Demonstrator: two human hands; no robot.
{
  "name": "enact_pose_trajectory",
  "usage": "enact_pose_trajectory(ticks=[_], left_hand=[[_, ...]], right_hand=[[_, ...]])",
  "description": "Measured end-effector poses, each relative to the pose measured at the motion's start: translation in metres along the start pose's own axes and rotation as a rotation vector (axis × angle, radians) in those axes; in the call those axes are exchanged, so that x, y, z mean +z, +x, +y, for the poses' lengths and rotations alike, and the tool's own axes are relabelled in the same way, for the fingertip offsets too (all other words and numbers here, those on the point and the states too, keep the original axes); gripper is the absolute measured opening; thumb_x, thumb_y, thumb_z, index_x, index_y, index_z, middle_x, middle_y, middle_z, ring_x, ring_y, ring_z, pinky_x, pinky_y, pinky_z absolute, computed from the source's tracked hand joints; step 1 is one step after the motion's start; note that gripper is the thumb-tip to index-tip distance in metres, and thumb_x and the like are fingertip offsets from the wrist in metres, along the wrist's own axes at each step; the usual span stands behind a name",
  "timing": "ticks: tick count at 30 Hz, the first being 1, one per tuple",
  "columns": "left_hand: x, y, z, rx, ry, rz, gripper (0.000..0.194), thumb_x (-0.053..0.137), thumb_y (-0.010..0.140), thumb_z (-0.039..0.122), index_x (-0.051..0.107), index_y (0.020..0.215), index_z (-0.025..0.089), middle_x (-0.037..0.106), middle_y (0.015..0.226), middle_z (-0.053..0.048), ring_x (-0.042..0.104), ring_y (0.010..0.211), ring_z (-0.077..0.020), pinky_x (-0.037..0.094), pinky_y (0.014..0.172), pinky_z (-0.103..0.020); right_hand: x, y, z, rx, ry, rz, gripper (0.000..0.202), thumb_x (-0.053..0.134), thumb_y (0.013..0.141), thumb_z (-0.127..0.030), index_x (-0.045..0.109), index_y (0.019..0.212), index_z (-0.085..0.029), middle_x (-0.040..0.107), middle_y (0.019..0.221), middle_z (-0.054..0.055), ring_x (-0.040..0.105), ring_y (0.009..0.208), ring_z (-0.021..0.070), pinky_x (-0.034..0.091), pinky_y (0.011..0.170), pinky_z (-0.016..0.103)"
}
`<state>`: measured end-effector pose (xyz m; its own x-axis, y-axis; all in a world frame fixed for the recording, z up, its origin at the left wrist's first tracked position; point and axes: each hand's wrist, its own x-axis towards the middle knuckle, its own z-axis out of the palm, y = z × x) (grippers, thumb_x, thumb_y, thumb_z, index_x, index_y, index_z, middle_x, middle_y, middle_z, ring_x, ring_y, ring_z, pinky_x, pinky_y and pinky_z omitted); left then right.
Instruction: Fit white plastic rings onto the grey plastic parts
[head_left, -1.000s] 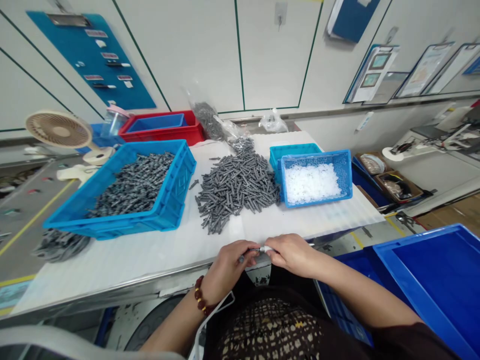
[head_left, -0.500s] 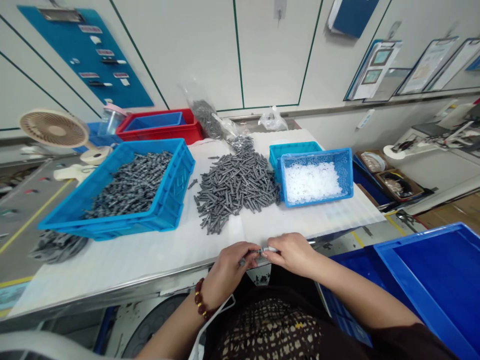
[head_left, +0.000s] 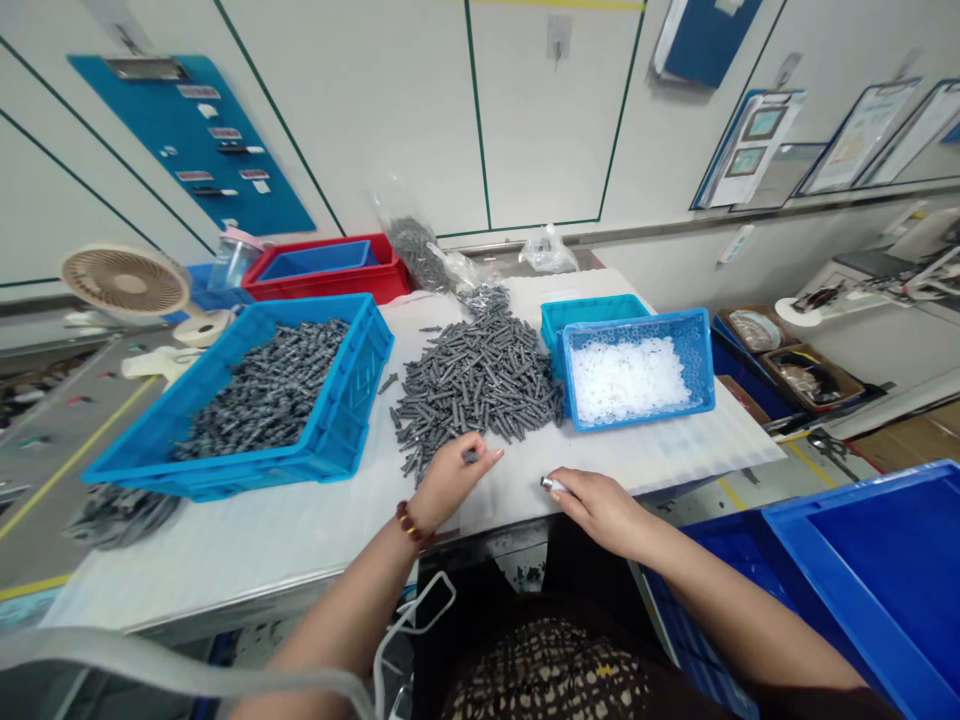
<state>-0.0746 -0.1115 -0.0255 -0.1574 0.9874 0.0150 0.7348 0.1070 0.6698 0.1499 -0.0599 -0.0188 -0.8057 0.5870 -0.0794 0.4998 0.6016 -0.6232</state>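
Note:
My left hand [head_left: 452, 478] is at the front edge of a pile of grey plastic parts [head_left: 480, 375], its fingers curled round a small grey part [head_left: 470, 457]. To the right, my right hand [head_left: 600, 508] is closed on a short white and metal tool [head_left: 555, 486] that points left. The two hands are apart. Behind my right hand, a tilted blue bin [head_left: 640, 422] holds small white rings [head_left: 628, 378]. A large blue crate [head_left: 349, 400] on the left holds many more grey parts [head_left: 274, 385].
A teal bin [head_left: 592, 308] stands behind the ring bin. At the back are a red crate [head_left: 390, 280], a plastic bag of parts [head_left: 416, 250] and a fan [head_left: 126, 280]. Blue trays [head_left: 870, 560] lie low at the right. A white cable [head_left: 187, 680] crosses the lower left.
My hands were together on a part and the tool near the table edge. They have since parted, and my left hand has moved forward to the pile. The view has tilted slightly.

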Motion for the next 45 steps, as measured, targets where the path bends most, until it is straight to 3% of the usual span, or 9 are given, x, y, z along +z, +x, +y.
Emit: enact_pose_trajectory(ticks=[2, 4, 13, 16, 19, 24, 27, 32, 45], left_hand=[[-0.001, 0.019, 0.004, 0.122, 0.409, -0.069, 0.015, 0.045, 0.088, 0.025, 0.057, 0.083, 0.017, 0.061, 0.079, -0.003, 0.058, 0.075, -0.0159, 0.046, 0.068, -0.026], [0.000, 0.032, 0.009, 0.193, 0.608, -0.135, 0.015, 0.044, 0.087, 0.015, 0.058, 0.090, 0.017, 0.061, 0.085, -0.006, 0.058, 0.080, -0.0186, 0.045, 0.069, -0.028], [-0.002, 0.046, 0.019, 0.271, 0.748, -0.215, 0.020, 0.043, 0.086, 0.011, 0.062, 0.090, 0.018, 0.060, 0.087, -0.007, 0.059, 0.082, -0.0194, 0.047, 0.069, -0.028], [-0.005, 0.040, 0.016, 0.274, 0.643, -0.073, 0.024, 0.041, 0.088, 0.013, 0.059, 0.102, 0.018, 0.059, 0.101, -0.008, 0.058, 0.091, -0.0196, 0.047, 0.078, -0.030], [-0.004, 0.022, 0.013, 0.277, 0.360, 0.074, 0.023, 0.043, 0.088, 0.019, 0.059, 0.104, 0.017, 0.062, 0.107, -0.009, 0.058, 0.098, -0.0199, 0.045, 0.087, -0.031], [0.005, -0.026, 0.016, 0.197, -0.053, 0.027, 0.017, 0.047, 0.086, 0.027, 0.059, 0.095, 0.020, 0.065, 0.074, 0.000, 0.060, 0.065, -0.0137, 0.048, 0.066, -0.024], [0.009, -0.048, 0.018, 0.151, -0.168, 0.079, 0.015, 0.050, 0.085, 0.029, 0.061, 0.086, 0.019, 0.064, 0.071, 0.000, 0.057, 0.060, -0.0124, 0.047, 0.058, -0.021], [0.011, -0.063, 0.017, 0.226, -0.205, 0.065, 0.020, 0.047, 0.087, 0.026, 0.064, 0.092, 0.019, 0.065, 0.075, -0.003, 0.058, 0.061, -0.0121, 0.048, 0.062, -0.022], [0.009, -0.068, 0.032, 0.143, -0.192, -0.077, 0.018, 0.047, 0.087, 0.031, 0.061, 0.089, 0.019, 0.061, 0.060, 0.003, 0.057, 0.055, -0.0119, 0.046, 0.061, -0.022]], right_hand=[[0.000, -0.001, 0.002, -0.026, 0.045, 0.010, 0.023, 0.035, 0.093, -0.032, 0.055, 0.093, -0.019, 0.062, 0.086, 0.004, 0.056, 0.075, 0.0154, 0.039, 0.067, 0.024], [-0.001, -0.002, 0.003, -0.032, 0.058, 0.019, 0.023, 0.036, 0.093, -0.031, 0.056, 0.095, -0.019, 0.063, 0.088, 0.004, 0.057, 0.077, 0.0158, 0.040, 0.068, 0.025], [-0.004, -0.004, 0.003, -0.025, 0.012, 0.055, 0.024, 0.035, 0.093, -0.028, 0.057, 0.096, -0.019, 0.064, 0.090, 0.004, 0.057, 0.079, 0.0162, 0.038, 0.070, 0.025], [-0.005, -0.004, 0.002, -0.015, -0.028, 0.058, 0.024, 0.035, 0.093, -0.028, 0.057, 0.087, -0.019, 0.061, 0.078, 0.002, 0.053, 0.070, 0.0144, 0.034, 0.063, 0.023], [-0.007, -0.005, 0.000, -0.018, -0.049, 0.048, 0.023, 0.035, 0.092, -0.026, 0.056, 0.085, -0.019, 0.059, 0.076, 0.002, 0.050, 0.067, 0.0136, 0.031, 0.060, 0.023], [-0.010, -0.006, -0.008, 0.037, -0.089, 0.016, 0.021, 0.040, 0.090, -0.026, 0.057, 0.080, -0.018, 0.059, 0.071, 0.001, 0.049, 0.064, 0.0129, 0.027, 0.058, 0.023], [-0.010, -0.006, -0.014, 0.049, -0.155, -0.011, 0.021, 0.041, 0.089, -0.026, 0.058, 0.080, -0.018, 0.061, 0.072, 0.001, 0.050, 0.064, 0.0129, 0.025, 0.058, 0.023], [-0.007, -0.004, -0.025, 0.011, -0.296, -0.061, 0.020, 0.042, 0.089, -0.026, 0.060, 0.085, -0.017, 0.065, 0.077, 0.003, 0.056, 0.068, 0.0148, 0.027, 0.059, 0.025], [0.002, -0.002, -0.041, -0.031, -0.362, -0.095, 0.023, 0.047, 0.087, -0.032, 0.064, 0.085, -0.018, 0.068, 0.077, 0.006, 0.060, 0.068, 0.0174, 0.030, 0.058, 0.025]])
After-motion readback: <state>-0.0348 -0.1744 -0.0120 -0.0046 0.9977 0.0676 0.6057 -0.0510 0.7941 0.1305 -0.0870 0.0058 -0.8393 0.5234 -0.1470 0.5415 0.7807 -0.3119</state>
